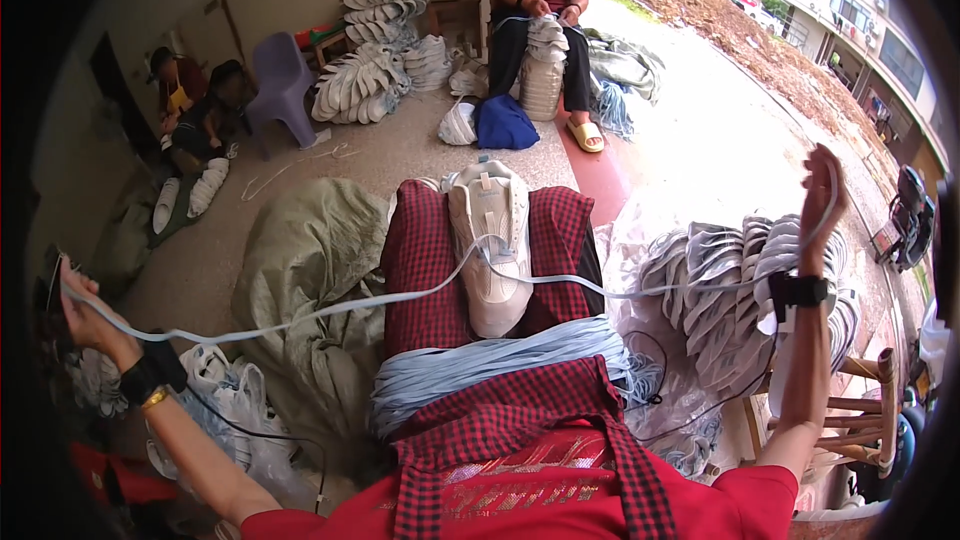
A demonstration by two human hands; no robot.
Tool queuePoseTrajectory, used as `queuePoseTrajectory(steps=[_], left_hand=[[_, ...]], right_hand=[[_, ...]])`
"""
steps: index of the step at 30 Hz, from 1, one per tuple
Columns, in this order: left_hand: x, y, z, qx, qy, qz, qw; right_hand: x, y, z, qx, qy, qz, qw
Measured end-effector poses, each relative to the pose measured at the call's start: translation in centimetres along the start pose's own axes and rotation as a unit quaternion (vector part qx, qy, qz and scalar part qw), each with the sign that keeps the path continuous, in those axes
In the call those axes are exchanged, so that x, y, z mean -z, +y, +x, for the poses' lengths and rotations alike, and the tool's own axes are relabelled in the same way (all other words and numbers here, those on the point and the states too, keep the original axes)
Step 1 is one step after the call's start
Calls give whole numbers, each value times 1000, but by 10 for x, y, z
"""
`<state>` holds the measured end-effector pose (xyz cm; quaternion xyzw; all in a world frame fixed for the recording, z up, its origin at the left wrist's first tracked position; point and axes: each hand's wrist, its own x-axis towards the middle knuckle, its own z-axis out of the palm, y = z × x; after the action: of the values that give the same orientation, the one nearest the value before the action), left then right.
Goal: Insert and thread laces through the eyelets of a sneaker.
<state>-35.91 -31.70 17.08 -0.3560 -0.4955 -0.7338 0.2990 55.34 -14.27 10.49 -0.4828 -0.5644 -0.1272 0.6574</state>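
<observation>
A white shoe upper stands on my lap, toe toward me, between knees covered by a red-and-black checked apron. One light blue shoelace passes through its lace holes and stretches out both ways. Far out to the left, my left hand is closed on one end of the lace. The other end runs up to my right hand, raised at the right with its fingers closed round it. A thick bundle of light blue laces lies across my lap, close to my body.
Stacked white uppers sit at my right beside a wooden stool. A green sack lies at my left. Across from me a person handles similar uppers; a purple chair and more stacks stand behind.
</observation>
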Motion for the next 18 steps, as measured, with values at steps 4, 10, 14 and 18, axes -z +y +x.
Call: queuePoseTrajectory(steps=[4,10,14,18], left_hand=[[-125,71,-170,112,-202,-114,966],[-181,119,-328,265,-521,-248,773],[-191,120,-378,380,-537,-298,691],[-191,125,-388,367,-574,-265,682]], right_hand=[[-129,-89,-119,-146,-311,202,917],[-204,-140,-175,-145,-479,312,808],[-218,-138,-181,-112,-489,251,827],[-214,-139,-176,-124,-485,243,831]])
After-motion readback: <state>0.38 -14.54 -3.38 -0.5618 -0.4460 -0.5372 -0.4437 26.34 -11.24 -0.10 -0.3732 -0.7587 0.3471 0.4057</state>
